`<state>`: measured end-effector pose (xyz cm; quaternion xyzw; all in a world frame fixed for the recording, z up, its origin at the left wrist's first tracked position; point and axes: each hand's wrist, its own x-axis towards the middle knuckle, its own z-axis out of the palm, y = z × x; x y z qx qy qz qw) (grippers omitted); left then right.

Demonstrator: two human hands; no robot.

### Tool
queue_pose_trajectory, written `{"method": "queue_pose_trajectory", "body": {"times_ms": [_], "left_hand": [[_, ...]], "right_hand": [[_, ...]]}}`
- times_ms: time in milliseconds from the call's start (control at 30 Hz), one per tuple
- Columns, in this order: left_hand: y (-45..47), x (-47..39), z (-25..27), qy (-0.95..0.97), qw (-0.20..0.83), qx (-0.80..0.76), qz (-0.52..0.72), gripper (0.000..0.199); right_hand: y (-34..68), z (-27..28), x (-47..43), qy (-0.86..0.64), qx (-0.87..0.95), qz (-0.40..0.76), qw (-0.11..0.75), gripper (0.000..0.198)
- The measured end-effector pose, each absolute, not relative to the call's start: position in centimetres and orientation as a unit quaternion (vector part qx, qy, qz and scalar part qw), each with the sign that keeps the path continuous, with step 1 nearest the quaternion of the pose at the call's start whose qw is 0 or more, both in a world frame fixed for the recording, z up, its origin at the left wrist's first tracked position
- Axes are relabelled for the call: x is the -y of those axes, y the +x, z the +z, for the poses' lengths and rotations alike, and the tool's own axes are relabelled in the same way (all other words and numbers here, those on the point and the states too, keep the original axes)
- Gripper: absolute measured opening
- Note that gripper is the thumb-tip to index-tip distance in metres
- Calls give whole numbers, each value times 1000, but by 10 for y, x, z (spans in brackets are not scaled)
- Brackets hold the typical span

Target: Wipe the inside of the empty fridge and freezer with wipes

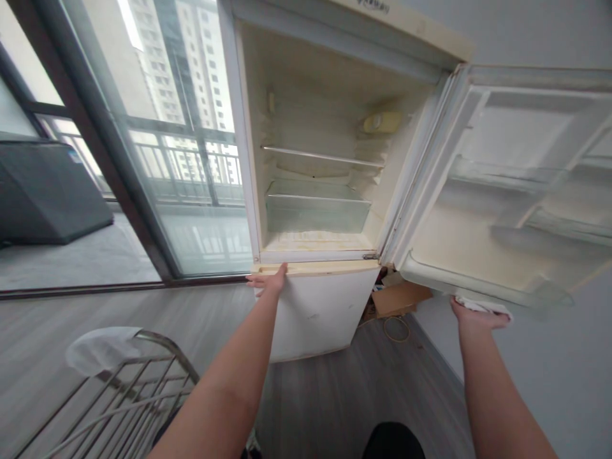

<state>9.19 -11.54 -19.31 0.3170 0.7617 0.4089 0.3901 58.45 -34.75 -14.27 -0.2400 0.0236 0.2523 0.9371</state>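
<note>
A refrigerator stands ahead with its upper door [502,223] swung wide to the right. My left hand [270,280] rests at the top left corner of the closed lower door [320,312], its fingers stretched out and the thumb on the yellowed top edge. Below the upper door's bottom rack [459,280], my right hand [478,317] is closed on a white cloth [482,306]. Inside the upper compartment are a shelf [320,155], a clear drawer [315,213] and a yellowed lamp cover [381,122].
Cardboard [399,298] and a ring-shaped cord [396,329] lie by the wall, right of the refrigerator. A metal rack [143,382] with a whitish cover [102,350] is at lower left. Behind the sliding glass door [196,159], a dark grey box-like object [48,191] stands outside.
</note>
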Motion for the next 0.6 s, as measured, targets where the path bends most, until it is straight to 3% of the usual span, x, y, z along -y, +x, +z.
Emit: {"method": "queue_pose_trajectory", "body": {"times_ms": [300, 467, 600], "left_hand": [[90, 113, -195, 307, 408, -751, 419, 143], [91, 109, -197, 316, 400, -750, 421, 142], [89, 108, -201, 335, 394, -753, 408, 138]], "right_hand": [[544, -162, 386, -275, -69, 255, 924, 42], [479, -231, 462, -328, -25, 278, 903, 36], [450, -279, 551, -424, -36, 246, 871, 43]]}}
